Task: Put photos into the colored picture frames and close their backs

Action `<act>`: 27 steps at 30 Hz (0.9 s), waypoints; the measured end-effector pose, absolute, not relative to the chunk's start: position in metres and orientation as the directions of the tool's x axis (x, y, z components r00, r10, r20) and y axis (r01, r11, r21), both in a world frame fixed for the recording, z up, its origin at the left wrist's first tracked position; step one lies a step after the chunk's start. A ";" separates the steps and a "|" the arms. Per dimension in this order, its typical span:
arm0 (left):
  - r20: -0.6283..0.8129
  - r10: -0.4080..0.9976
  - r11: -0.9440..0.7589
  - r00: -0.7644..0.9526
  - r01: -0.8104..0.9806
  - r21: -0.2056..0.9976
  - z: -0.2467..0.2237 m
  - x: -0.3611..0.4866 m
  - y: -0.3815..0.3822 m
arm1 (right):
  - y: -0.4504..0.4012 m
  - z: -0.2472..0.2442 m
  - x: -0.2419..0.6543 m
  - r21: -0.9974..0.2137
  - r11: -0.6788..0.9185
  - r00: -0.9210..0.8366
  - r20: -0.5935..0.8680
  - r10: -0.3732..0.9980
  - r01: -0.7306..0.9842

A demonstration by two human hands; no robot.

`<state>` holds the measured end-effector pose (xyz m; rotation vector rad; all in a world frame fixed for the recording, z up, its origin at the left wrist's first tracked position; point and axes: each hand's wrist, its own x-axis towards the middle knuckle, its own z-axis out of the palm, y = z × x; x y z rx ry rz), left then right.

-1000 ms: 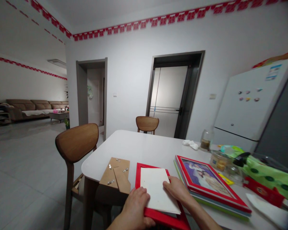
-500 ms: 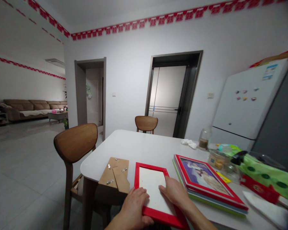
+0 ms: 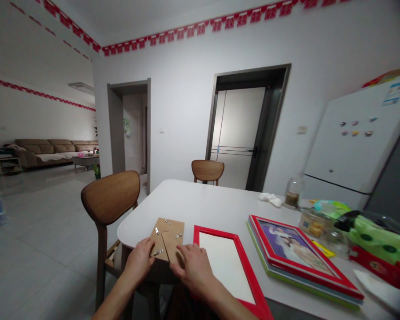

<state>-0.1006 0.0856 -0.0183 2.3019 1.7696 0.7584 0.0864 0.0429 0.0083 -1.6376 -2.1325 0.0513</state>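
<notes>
A brown photo-frame backing board (image 3: 163, 238) with a fold-out stand flap and several small metal clips lies at the table's near left edge. My left hand (image 3: 138, 262) pinches its left edge, thumb and fingers curled around it. At the lower right edge, my right hand (image 3: 195, 266) has its thumb and fingers closed on the board near the flap. Just right of that hand lies a red picture frame (image 3: 242, 253) with a white sheet (image 3: 226, 262) inside it. My right forearm covers the frame's lower left part.
A stack of picture frames (image 3: 303, 255), topped by a red one with a photo, stands on the white table (image 3: 193, 198). Further right are a glass jar (image 3: 292, 193), a tub of snacks (image 3: 313, 222) and a green bag (image 3: 383, 235). A wooden chair (image 3: 111, 195) stands left.
Both hands have left the red frame and its white sheet and moved left onto the backing board, taking hold of its edges. The view has shifted slightly.
</notes>
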 end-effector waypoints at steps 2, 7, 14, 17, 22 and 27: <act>0.316 0.932 -0.305 0.180 0.860 0.409 -0.017 -0.101 0.088 | 0.046 0.008 0.072 -0.268 0.260 -0.174 0.305 0.936 0.928; 0.373 0.911 -0.336 0.173 0.838 0.431 -0.002 -0.092 0.083 | 0.045 0.021 0.076 -0.377 0.272 -0.124 0.374 0.919 0.885; 0.451 0.827 -0.550 0.336 0.652 0.522 0.018 -0.034 0.043 | 0.001 0.024 0.159 -0.476 0.267 -0.046 0.426 0.904 0.838; 0.398 0.777 -0.628 0.487 0.558 0.542 0.024 -0.004 0.024 | -0.022 0.013 0.199 -0.454 0.211 -0.010 0.404 0.915 0.866; 0.343 0.721 -0.681 0.602 0.524 0.511 0.022 0.020 0.014 | -0.037 -0.002 0.229 -0.386 0.150 0.014 0.391 0.920 0.910; 0.266 0.732 -0.670 0.627 0.594 0.446 0.016 0.018 0.018 | -0.030 -0.014 0.224 -0.322 0.159 -0.023 0.388 0.922 0.933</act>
